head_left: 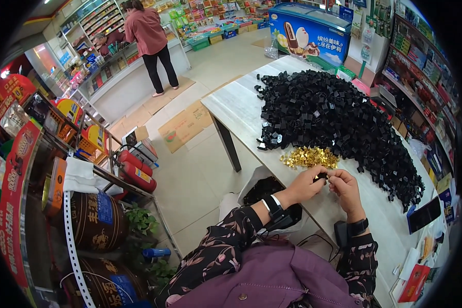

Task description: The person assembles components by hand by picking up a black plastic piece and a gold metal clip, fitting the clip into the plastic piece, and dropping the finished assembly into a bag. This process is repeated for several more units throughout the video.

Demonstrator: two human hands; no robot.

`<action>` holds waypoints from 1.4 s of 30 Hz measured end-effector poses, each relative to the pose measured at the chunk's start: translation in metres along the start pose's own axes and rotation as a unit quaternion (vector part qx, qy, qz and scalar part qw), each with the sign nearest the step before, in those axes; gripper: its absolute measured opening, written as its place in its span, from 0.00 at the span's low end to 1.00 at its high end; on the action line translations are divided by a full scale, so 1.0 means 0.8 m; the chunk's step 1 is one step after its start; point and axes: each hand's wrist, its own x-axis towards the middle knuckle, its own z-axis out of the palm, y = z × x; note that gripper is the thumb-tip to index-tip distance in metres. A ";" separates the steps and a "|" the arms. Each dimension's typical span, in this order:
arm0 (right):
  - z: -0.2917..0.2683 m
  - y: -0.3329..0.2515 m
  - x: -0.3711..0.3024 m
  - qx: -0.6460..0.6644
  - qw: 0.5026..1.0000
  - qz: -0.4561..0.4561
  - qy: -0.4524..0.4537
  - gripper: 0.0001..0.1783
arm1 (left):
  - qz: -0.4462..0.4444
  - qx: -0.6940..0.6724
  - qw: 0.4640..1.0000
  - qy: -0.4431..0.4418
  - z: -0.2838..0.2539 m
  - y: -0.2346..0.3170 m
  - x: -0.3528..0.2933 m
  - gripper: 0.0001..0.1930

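Observation:
My left hand is closed around a small black plastic piece over the near edge of the table. Close beside it, my right hand is pinched, its fingertips at the piece's right end; whatever lies between them is too small to make out. Just beyond my hands lies a little heap of shiny gold metal pieces. Behind and to the right of it spreads a large pile of small black plastic pieces.
A white bag with black pieces inside hangs below the table's left edge. A phone stands at the right. Fire extinguishers and shelving are on the left. A person stands at a counter, with another behind it; beyond is a chest freezer.

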 end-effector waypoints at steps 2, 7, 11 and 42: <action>-0.002 0.000 0.000 0.003 1.000 0.017 -0.007 0.05 | 0.023 0.020 1.000 -0.008 0.000 -0.001 0.000 0.11; -0.002 0.005 0.004 0.030 0.999 0.021 0.001 0.04 | -0.009 0.017 1.000 -0.005 -0.005 -0.001 -0.002 0.12; 0.004 0.003 0.001 0.013 1.000 0.027 -0.007 0.03 | 0.089 0.106 0.990 -0.011 -0.005 -0.006 -0.003 0.12; -0.027 0.026 0.013 -0.233 0.968 -0.060 0.068 0.14 | -0.056 -0.228 0.963 0.135 -0.020 0.000 0.001 0.10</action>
